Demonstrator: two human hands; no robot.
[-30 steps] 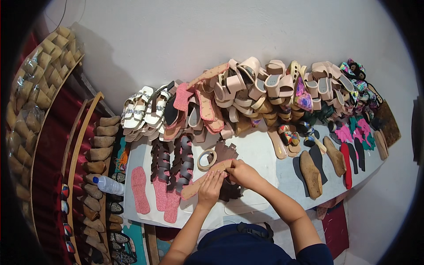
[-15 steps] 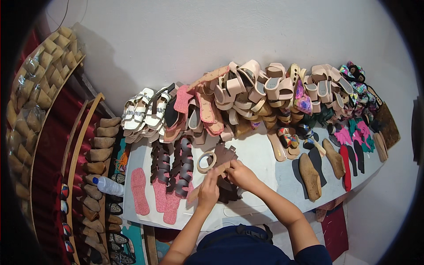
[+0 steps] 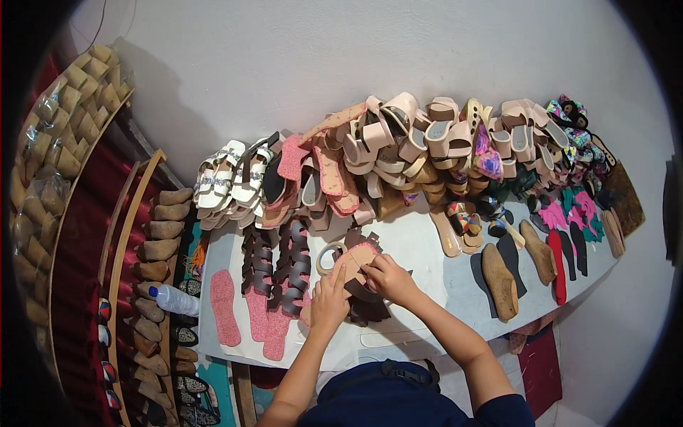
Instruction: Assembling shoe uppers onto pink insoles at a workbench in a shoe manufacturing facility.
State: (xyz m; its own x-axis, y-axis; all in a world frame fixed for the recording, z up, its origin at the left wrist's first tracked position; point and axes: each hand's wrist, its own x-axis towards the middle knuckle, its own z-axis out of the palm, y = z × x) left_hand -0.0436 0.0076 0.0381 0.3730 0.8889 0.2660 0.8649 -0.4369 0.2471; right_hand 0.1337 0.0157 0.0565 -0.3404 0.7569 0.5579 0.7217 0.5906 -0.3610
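My left hand (image 3: 329, 303) grips a tan insole (image 3: 353, 260) from its left side, fingers lying along the broad face. At its right edge my right hand (image 3: 390, 280) is closed in a pinch, and a dark strip meets the insole by the fingertips. Dark brown cut strap pieces (image 3: 368, 311) lie beneath and beyond both hands. Partly covered by the insole is a roll of tape (image 3: 326, 259). To the left, two brown strappy uppers (image 3: 290, 263) rest with pink speckled insoles (image 3: 274, 336), and a single pink insole (image 3: 225, 309) lies farther left.
A heap of pale sandals (image 3: 445, 135) runs along the wall, with white sandals (image 3: 217, 181) at its left end. Wooden shoe lasts (image 3: 499, 285) and dark sole pieces sit on the right. Racks of lasts (image 3: 160, 249) and a plastic bottle (image 3: 176, 300) stand left of the table.
The insole has turned from nearly edge-on to showing its wide tan face, and has shifted slightly up. It now covers part of the tape roll. My hands have moved only a little.
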